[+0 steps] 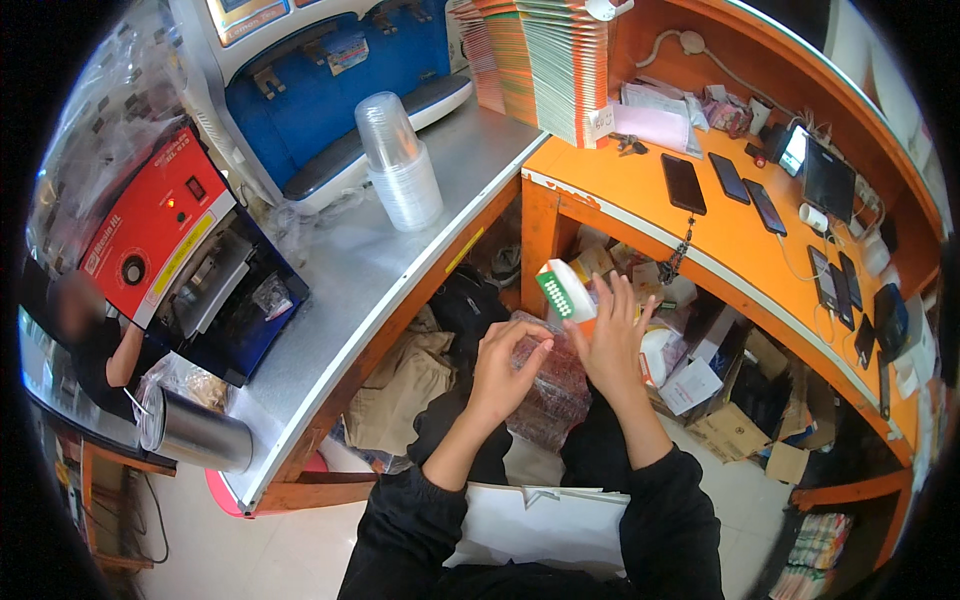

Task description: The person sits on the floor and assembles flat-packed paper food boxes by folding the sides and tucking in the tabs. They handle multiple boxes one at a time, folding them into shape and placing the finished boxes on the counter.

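My right hand is at a small white, green and orange carton, which is tilted behind the thumb and fingers. The thumb lies along the carton's lower edge; the palm-side contact is hidden. To its left, my left hand is loosely curved with nothing visible in it. Below and between both hands, a reddish bundle in clear plastic wrap stands before my knees. White flat cardboard rests across my lap, between my forearms.
A steel counter on the left bears a red sealing machine, stacked clear plastic cups and a metal canister. Several phones lie on the orange desk, beside stacked flat cartons. Cardboard boxes crowd underneath. Another person stands far left.
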`<move>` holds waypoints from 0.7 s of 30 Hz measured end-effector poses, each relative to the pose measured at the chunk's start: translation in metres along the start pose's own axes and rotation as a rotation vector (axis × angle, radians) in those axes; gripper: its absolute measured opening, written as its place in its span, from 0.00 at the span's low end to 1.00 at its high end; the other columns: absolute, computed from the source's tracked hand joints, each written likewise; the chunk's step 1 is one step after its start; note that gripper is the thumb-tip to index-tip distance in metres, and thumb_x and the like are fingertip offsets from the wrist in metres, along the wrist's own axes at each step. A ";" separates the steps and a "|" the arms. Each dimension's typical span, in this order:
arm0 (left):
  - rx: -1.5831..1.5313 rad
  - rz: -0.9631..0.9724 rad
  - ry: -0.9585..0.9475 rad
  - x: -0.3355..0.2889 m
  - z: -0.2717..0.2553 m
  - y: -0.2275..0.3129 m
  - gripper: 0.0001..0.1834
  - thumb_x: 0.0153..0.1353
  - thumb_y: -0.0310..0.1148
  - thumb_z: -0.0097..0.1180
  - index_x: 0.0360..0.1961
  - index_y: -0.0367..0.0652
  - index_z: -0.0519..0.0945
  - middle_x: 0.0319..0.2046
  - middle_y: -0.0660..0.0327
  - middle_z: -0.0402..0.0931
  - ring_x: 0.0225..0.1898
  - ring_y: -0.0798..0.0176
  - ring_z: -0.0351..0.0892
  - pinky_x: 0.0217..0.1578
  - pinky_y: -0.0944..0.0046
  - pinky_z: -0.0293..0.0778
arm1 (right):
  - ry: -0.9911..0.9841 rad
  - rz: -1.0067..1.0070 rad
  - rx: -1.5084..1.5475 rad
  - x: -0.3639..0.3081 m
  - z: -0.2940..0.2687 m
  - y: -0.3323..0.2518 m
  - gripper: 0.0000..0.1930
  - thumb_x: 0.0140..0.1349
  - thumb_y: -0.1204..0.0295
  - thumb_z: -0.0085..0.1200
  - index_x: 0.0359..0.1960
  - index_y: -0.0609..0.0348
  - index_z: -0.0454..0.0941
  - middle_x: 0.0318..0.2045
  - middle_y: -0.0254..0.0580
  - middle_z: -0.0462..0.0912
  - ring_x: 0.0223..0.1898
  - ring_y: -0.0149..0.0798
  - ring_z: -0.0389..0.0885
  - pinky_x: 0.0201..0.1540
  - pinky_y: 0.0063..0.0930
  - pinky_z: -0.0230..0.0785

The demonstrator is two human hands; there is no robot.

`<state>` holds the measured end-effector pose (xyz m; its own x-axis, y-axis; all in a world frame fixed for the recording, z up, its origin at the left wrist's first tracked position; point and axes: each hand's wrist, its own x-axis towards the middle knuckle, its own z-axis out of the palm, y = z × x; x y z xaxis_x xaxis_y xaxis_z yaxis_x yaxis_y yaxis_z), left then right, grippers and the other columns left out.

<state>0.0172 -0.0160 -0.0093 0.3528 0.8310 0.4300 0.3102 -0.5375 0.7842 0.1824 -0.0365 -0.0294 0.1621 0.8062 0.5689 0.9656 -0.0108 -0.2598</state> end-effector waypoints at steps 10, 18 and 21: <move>-0.176 -0.057 0.153 0.004 -0.010 0.000 0.04 0.56 0.28 0.56 0.31 0.39 0.78 0.32 0.62 0.78 0.39 0.65 0.73 0.44 0.65 0.65 | -0.377 -0.036 0.255 -0.015 -0.009 -0.011 0.25 0.53 0.63 0.56 0.51 0.59 0.68 0.51 0.51 0.69 0.57 0.51 0.62 0.60 0.52 0.47; -0.567 -0.088 0.289 0.002 -0.067 0.037 0.05 0.60 0.26 0.51 0.35 0.36 0.76 0.33 0.60 0.77 0.38 0.69 0.75 0.44 0.69 0.68 | -0.869 -0.457 0.493 -0.091 -0.089 -0.060 0.27 0.58 0.57 0.52 0.57 0.56 0.63 0.52 0.49 0.70 0.55 0.47 0.68 0.59 0.46 0.55; -0.545 -0.085 0.235 -0.016 -0.079 0.050 0.04 0.60 0.25 0.51 0.34 0.35 0.76 0.33 0.59 0.78 0.38 0.68 0.75 0.43 0.69 0.68 | -0.789 -0.496 0.342 -0.132 -0.086 -0.098 0.31 0.58 0.57 0.50 0.61 0.57 0.58 0.58 0.48 0.64 0.60 0.45 0.63 0.62 0.47 0.51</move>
<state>-0.0424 -0.0455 0.0581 0.1227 0.9105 0.3948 -0.1910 -0.3687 0.9097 0.0836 -0.1928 -0.0117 -0.5462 0.8373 0.0240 0.7565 0.5055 -0.4150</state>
